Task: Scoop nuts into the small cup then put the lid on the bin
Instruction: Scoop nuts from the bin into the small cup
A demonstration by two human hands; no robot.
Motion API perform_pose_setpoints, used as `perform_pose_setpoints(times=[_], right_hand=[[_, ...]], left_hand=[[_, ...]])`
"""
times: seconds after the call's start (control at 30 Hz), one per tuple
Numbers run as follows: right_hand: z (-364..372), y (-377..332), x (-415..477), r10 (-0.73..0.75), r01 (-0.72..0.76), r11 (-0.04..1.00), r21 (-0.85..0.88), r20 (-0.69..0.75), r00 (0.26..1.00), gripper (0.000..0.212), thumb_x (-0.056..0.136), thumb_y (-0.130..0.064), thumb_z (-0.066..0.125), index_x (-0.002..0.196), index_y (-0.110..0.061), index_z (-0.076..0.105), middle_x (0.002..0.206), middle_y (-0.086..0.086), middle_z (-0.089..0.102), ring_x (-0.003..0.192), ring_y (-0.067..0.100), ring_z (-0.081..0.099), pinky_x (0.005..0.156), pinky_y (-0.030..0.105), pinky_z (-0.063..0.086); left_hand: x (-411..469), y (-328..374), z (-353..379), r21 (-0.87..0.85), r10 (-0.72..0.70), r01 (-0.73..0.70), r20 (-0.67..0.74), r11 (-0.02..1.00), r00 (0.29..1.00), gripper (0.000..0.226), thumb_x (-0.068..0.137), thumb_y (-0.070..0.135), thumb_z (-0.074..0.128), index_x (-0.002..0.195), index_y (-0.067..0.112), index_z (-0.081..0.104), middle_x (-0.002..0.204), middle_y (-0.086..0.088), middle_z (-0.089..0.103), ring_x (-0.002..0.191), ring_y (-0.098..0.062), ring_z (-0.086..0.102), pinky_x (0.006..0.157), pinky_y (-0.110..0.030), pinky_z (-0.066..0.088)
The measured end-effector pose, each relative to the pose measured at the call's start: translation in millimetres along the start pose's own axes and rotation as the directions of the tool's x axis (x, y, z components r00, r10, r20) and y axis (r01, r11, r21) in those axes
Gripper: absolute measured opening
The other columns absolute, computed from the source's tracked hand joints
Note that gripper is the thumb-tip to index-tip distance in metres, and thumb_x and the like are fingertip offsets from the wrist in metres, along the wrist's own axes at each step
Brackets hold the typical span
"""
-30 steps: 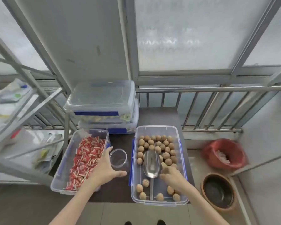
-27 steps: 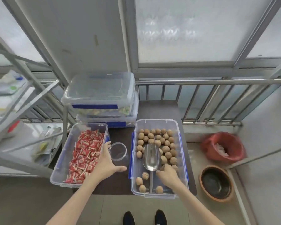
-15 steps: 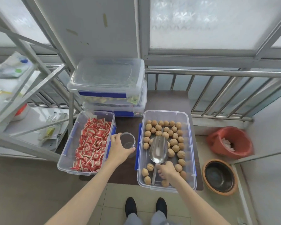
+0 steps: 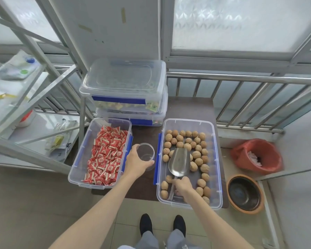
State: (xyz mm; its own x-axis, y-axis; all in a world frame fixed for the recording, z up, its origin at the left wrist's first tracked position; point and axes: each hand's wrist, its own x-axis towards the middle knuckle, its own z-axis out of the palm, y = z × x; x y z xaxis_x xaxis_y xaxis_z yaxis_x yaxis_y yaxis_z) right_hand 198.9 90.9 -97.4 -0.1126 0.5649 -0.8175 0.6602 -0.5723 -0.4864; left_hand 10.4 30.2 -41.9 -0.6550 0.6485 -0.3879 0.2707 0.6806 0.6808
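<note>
Right-hand grip [image 4: 183,186] is wrapped around the handle of the metal scoop [image 4: 179,162], down at the near end of the open nut bin [image 4: 216,169], and the scoop's bowl lies flat among the nuts [image 4: 196,146], nothing loaded in it. Over on the other side, the left-hand grip [image 4: 137,163] cups the small clear cup [image 4: 146,154], fingers curled round its far rim and thumb along the near side; the cup stands upright and empty on the dark desk [image 4: 188,108], right in the gap between the nut bin and the bin of red-wrapped candies [image 4: 106,155]. Walnuts fill the far half of the bin and trail down its right side, with a few more by the left wall near the handle. Behind both open bins sit two stacked lidded containers [image 4: 126,97] with blue clips. Off the desk to the right, on the floor, a red bucket [image 4: 241,155] and a dark bowl [image 4: 245,194].
</note>
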Motion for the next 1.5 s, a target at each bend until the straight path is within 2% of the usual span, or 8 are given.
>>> perform_pose_setpoints(times=[0.13, 0.33, 0.6, 0.8, 1.0, 1.13, 1.33, 1.5], right_hand=[[-28, -8, -29, -0.105, 0.107, 0.993, 0.049, -0.027, 0.994, 0.010, 0.096, -0.012, 0.045, 0.098, -0.004, 0.051, 0.076, 0.015, 0.060, 0.057, 0.023, 0.060, 0.050, 0.033, 0.056], [-112, -25, -73, -0.304, 0.242, 0.817, -0.523, -0.034, 0.952, 0.018, 0.089, -0.017, 0.047, 0.073, -0.010, 0.049, 0.071, 0.004, 0.055, 0.062, 0.020, 0.050, 0.051, 0.030, 0.035], [-131, -61, -115, -0.421, 0.057, -0.030, -0.998, 0.064, 0.905, 0.033, 0.092, -0.016, 0.050, 0.124, -0.014, 0.059, 0.121, 0.007, 0.067, 0.109, 0.028, 0.066, 0.079, 0.034, 0.050], [-98, -58, -86, -0.371, -0.035, -0.310, -0.950, 0.087, 0.924, 0.030, 0.091, -0.001, 0.054, 0.114, -0.015, 0.067, 0.111, 0.000, 0.069, 0.098, 0.024, 0.068, 0.055, 0.026, 0.040], [-118, -81, -96, -0.290, 0.109, -0.148, -0.983, 0.148, 0.945, 0.034, 0.088, -0.030, 0.056, 0.118, -0.014, 0.061, 0.121, 0.005, 0.067, 0.114, 0.027, 0.064, 0.082, 0.033, 0.050], [-131, -61, -94, -0.111, 0.148, 0.231, -0.962, 0.125, 0.986, 0.017, 0.086, -0.024, 0.057, 0.096, -0.010, 0.057, 0.082, 0.002, 0.064, 0.079, 0.023, 0.069, 0.056, 0.025, 0.046], [-108, -10, -91, -0.080, 0.072, 0.661, -0.747, 0.025, 0.996, 0.021, 0.090, -0.024, 0.055, 0.076, -0.013, 0.045, 0.077, 0.001, 0.055, 0.066, 0.017, 0.052, 0.050, 0.023, 0.036], [-62, 12, -79, -0.084, 0.071, 0.862, -0.503, -0.003, 0.997, 0.036, 0.089, -0.020, 0.057, 0.094, 0.013, 0.069, 0.060, 0.007, 0.051, 0.045, 0.014, 0.040, 0.040, 0.022, 0.033]], left_hand=[[0, -4, 2, 0.003, 0.008, -0.008, -0.002, 1.000, 1.000, 0.096, 0.074, 0.031, 0.086, 0.152, 0.020, 0.032, 0.155, -0.005, 0.042, 0.140, -0.026, 0.043, 0.106, -0.037, 0.043], [2, -10, 4, -0.029, 0.025, -0.025, -0.001, 0.999, 1.000, 0.098, 0.072, 0.033, 0.087, 0.152, 0.020, 0.032, 0.154, -0.006, 0.044, 0.139, -0.027, 0.045, 0.106, -0.041, 0.044], [0, -9, 4, -0.054, 0.023, -0.023, 0.004, 0.998, 1.000, 0.097, 0.072, 0.032, 0.087, 0.151, 0.019, 0.032, 0.151, -0.006, 0.045, 0.138, -0.028, 0.045, 0.105, -0.041, 0.044], [-1, -9, 3, -0.050, 0.025, -0.023, 0.021, 0.998, 0.999, 0.098, 0.074, 0.031, 0.085, 0.154, 0.019, 0.028, 0.153, -0.007, 0.042, 0.138, -0.028, 0.045, 0.106, -0.041, 0.044], [-2, -8, 2, -0.057, 0.019, -0.017, 0.025, 0.998, 1.000, 0.098, 0.074, 0.030, 0.085, 0.153, 0.019, 0.029, 0.153, -0.007, 0.042, 0.138, -0.028, 0.045, 0.105, -0.039, 0.043], [-2, -8, 0, -0.076, 0.014, -0.012, 0.029, 0.997, 0.999, 0.096, 0.074, 0.028, 0.086, 0.152, 0.021, 0.031, 0.152, -0.005, 0.043, 0.137, -0.027, 0.046, 0.104, -0.039, 0.045], [-2, -10, -3, -0.095, 0.032, -0.028, 0.042, 0.995, 0.999, 0.096, 0.073, 0.028, 0.087, 0.151, 0.022, 0.032, 0.150, -0.004, 0.045, 0.135, -0.025, 0.048, 0.103, -0.037, 0.045], [1, -10, -5, -0.102, 0.054, -0.048, 0.057, 0.994, 0.997, 0.096, 0.074, 0.026, 0.086, 0.152, 0.020, 0.031, 0.151, -0.006, 0.045, 0.136, -0.026, 0.047, 0.102, -0.035, 0.044]])
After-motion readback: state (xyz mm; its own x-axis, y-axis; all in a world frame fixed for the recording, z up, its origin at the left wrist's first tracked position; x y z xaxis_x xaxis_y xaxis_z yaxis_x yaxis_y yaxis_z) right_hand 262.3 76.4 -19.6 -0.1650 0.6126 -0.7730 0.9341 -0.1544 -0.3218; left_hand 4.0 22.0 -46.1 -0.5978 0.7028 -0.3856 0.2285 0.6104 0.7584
